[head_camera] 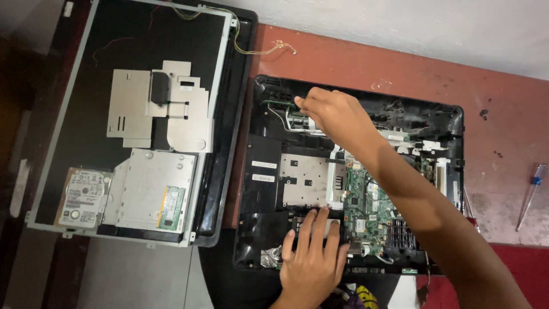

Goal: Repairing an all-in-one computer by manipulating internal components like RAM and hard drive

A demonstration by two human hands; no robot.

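An opened black computer chassis (260, 171) lies on a red surface, with a green circuit board (366, 209) and a silver metal plate (303, 180) inside it. My right hand (334, 114) reaches to the chassis's upper left corner. Its fingertips pinch the end of a narrow green card (279, 103) that has white wires running from it. My left hand (311, 257) lies flat on the chassis's lower edge with its fingers spread, next to the circuit board, and holds nothing.
A removed screen panel (74, 114) lies at the left. On it are grey metal shields, a hard drive (83, 200) and a memory stick (171, 207). Loose coloured wires trail from its top. A blue-handled screwdriver (532, 194) rests at the far right.
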